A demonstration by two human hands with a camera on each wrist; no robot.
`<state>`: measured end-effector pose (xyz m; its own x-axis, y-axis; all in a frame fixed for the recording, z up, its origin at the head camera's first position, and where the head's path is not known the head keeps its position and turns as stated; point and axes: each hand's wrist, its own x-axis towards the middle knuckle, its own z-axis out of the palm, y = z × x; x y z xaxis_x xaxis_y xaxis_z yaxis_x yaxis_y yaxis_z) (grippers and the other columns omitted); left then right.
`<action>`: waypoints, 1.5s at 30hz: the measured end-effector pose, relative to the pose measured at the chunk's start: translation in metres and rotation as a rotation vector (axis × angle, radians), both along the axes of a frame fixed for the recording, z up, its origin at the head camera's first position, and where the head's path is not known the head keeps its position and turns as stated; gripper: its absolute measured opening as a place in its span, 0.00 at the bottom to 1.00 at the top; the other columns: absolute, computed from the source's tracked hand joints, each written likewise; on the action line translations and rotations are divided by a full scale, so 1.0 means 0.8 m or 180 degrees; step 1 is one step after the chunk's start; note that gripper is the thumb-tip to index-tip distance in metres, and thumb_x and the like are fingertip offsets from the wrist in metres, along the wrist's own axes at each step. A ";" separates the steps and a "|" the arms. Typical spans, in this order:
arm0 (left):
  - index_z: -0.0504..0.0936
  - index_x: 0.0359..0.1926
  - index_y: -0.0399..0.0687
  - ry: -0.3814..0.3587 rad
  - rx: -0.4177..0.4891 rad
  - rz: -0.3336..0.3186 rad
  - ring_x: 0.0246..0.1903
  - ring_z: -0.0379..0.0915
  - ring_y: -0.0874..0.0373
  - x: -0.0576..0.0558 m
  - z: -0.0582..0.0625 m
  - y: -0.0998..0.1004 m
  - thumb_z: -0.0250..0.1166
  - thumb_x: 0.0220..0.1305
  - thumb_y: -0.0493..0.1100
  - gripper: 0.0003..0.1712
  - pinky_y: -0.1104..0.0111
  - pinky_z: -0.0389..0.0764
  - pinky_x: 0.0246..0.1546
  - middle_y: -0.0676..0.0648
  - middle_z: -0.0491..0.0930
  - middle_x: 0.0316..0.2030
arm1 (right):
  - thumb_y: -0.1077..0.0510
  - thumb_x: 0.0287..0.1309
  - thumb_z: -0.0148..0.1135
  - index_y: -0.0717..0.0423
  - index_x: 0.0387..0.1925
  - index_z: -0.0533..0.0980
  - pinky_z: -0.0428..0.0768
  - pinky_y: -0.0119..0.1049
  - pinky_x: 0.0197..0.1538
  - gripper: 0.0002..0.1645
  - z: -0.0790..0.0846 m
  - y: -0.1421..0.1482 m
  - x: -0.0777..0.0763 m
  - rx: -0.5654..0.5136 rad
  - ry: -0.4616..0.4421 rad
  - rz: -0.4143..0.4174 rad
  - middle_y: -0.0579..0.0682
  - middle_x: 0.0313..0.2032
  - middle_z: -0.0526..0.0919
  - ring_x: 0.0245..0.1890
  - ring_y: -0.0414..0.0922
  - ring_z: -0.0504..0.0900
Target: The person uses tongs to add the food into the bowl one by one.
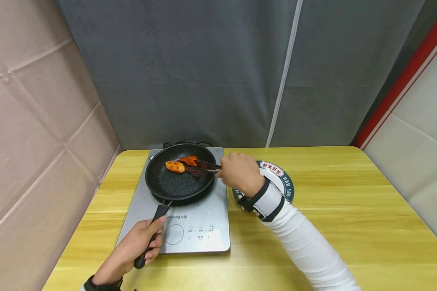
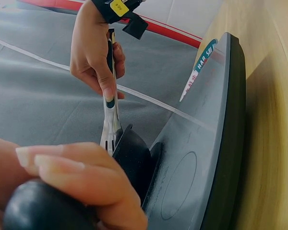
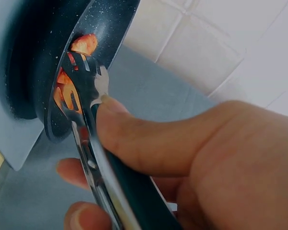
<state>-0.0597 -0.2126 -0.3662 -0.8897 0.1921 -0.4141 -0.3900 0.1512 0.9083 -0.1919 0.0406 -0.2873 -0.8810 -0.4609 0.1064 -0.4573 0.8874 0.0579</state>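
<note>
A black speckled frying pan [image 1: 175, 186] sits on a silver induction cooker [image 1: 215, 226]. My left hand [image 1: 140, 242] grips its black handle [image 1: 160, 212] near the cooker's front left. Inside the pan lie two browned, reddish pieces of food that look like chicken wings: a nearer piece [image 1: 175, 166] and a redder piece [image 1: 188, 160] behind it. From the right, my right hand [image 1: 240, 171] holds metal tongs [image 3: 93, 158] with dark slotted heads, thumb along one arm. The heads reach into the pan, right at the food.
A round plate [image 1: 288, 188] with a dark green lettered rim stands right of the cooker, partly hidden under my right wrist. A black cable [image 1: 183, 142] lies behind the pan. Grey cloth [image 1: 189, 81] closes off the back of the wooden table [image 1: 349, 210].
</note>
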 end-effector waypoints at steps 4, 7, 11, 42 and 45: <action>0.61 0.27 0.43 -0.0012 0.0036 -0.0023 0.09 0.53 0.63 0.000 -0.001 0.003 0.48 0.68 0.59 0.24 0.73 0.61 0.09 0.55 0.58 0.14 | 0.39 0.53 0.61 0.51 0.22 0.77 0.70 0.38 0.13 0.20 -0.001 0.015 0.011 -0.0058 0.0168 -0.0001 0.46 0.16 0.71 0.14 0.44 0.69; 0.61 0.27 0.43 -0.0020 0.0054 -0.0038 0.08 0.53 0.63 0.000 -0.002 0.005 0.48 0.68 0.58 0.24 0.73 0.61 0.09 0.55 0.58 0.14 | 0.39 0.54 0.60 0.51 0.18 0.74 0.66 0.36 0.10 0.22 0.004 0.037 0.023 -0.0213 0.0242 -0.0022 0.45 0.12 0.67 0.12 0.44 0.67; 0.61 0.27 0.43 0.0003 0.0042 -0.0028 0.08 0.53 0.63 -0.001 -0.001 0.004 0.48 0.69 0.57 0.23 0.73 0.61 0.08 0.55 0.58 0.14 | 0.40 0.55 0.59 0.51 0.22 0.73 0.67 0.37 0.11 0.21 0.015 0.073 0.038 -0.0428 0.0330 -0.0080 0.46 0.11 0.66 0.12 0.45 0.68; 0.61 0.26 0.44 0.0011 -0.0076 -0.0008 0.08 0.53 0.62 0.000 -0.001 -0.001 0.49 0.67 0.60 0.25 0.72 0.61 0.08 0.54 0.58 0.14 | 0.33 0.57 0.52 0.58 0.37 0.75 0.64 0.39 0.15 0.31 -0.093 0.210 0.099 -0.0410 -0.0654 -0.1016 0.49 0.16 0.68 0.16 0.45 0.67; 0.61 0.26 0.44 0.0026 -0.0067 -0.0008 0.08 0.53 0.62 0.000 -0.001 -0.001 0.49 0.67 0.60 0.25 0.72 0.61 0.08 0.54 0.58 0.14 | 0.33 0.57 0.52 0.57 0.36 0.75 0.64 0.39 0.14 0.30 -0.099 0.208 0.102 -0.0439 -0.0597 -0.1012 0.49 0.16 0.68 0.15 0.46 0.67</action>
